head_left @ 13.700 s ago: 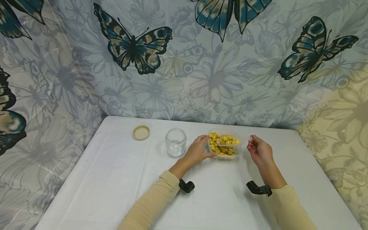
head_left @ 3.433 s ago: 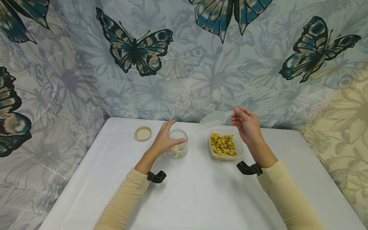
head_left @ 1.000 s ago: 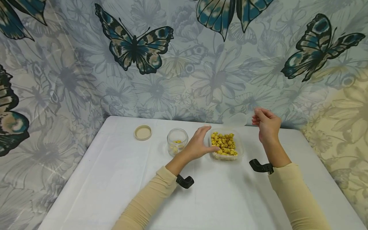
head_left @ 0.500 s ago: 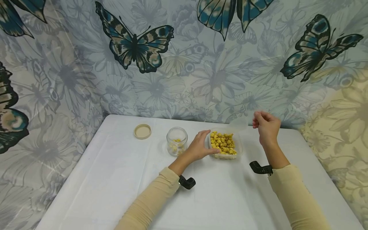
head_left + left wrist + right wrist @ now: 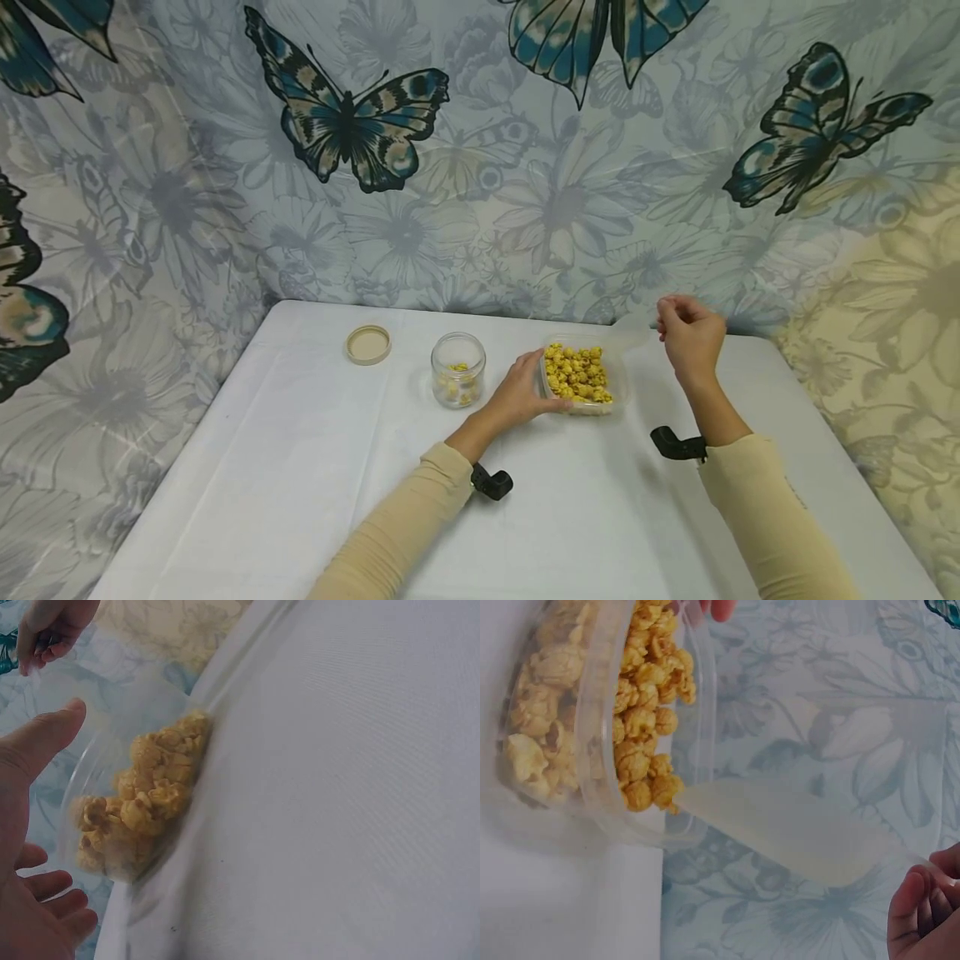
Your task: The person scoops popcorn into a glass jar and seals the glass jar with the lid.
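Note:
My left hand (image 5: 520,392) holds the near left side of a clear plastic container (image 5: 617,392), thumb along the front and fingers at the far left. Yellow popcorn (image 5: 576,372) fills much of it. In the right wrist view, my right hand (image 5: 934,904) pinches the thin handle of a translucent white scoop (image 5: 795,829). The scoop slopes down toward the container, its tip at the rim beside the popcorn; no popcorn shows on it. Left of my left hand, an uncapped glass jar (image 5: 458,371) stands upright with a few popcorn pieces inside.
A round gold-rimmed lid (image 5: 368,345) lies on the white-covered table (image 5: 300,467), left of the jar. Behind the table's back edge hangs a butterfly-patterned cloth (image 5: 480,233). Both wrists carry black camera mounts.
Over the last second, my left hand has lowered onto the container's side. My right hand has come slightly down, bringing the scoop toward the container. Earlier, popcorn came to be in the jar.

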`<state>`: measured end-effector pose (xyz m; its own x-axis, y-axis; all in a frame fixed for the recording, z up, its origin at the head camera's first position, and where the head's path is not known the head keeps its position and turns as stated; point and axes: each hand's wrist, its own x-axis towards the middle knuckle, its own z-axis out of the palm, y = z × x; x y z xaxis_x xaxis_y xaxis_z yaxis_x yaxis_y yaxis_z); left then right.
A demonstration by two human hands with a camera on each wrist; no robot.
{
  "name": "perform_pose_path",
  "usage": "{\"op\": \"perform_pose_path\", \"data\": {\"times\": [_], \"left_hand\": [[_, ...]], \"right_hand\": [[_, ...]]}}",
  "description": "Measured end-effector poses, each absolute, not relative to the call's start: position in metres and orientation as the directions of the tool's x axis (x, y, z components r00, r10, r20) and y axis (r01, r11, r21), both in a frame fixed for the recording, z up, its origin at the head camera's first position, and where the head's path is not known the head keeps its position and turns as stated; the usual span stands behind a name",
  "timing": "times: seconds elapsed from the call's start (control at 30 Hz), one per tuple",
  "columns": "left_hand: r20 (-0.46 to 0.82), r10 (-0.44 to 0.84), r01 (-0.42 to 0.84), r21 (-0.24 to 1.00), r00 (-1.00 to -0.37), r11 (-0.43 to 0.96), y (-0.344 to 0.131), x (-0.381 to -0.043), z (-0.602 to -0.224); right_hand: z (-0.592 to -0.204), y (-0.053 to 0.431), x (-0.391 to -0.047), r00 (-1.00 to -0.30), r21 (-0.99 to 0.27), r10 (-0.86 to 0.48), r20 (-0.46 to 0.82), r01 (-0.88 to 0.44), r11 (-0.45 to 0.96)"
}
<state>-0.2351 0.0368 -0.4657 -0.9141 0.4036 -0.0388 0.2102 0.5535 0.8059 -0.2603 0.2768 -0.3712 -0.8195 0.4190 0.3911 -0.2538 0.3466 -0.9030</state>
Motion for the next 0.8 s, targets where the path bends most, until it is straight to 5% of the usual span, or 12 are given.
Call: {"op": "perform_pose_path", "data": {"times": [0.23,0.43,0.6,0.8], "left_hand": [[-0.029,0.417,0.222,0.811,-0.909,0.541,0.038,-0.236,-0.473],[-0.039,0.408,0.210,0.812,-0.912,0.545,0.039,-0.236,-0.475],[-0.018,0.403,0.227,0.804,-0.915,0.550,0.040,-0.237,-0.479],[-0.015,0.398,0.229,0.796,-0.917,0.560,0.040,-0.238,-0.479]], "right_hand": [[-0.383,0.267,-0.258,-0.755,-0.719,0.306,0.580,-0.297,0.629],[-0.394,0.257,-0.258,-0.705,-0.574,0.177,0.687,-0.377,0.726],[-0.400,0.257,-0.261,-0.708,-0.574,0.177,0.684,-0.371,0.730],[-0.403,0.264,-0.265,-0.802,-0.686,0.216,0.557,-0.297,0.664]]}}
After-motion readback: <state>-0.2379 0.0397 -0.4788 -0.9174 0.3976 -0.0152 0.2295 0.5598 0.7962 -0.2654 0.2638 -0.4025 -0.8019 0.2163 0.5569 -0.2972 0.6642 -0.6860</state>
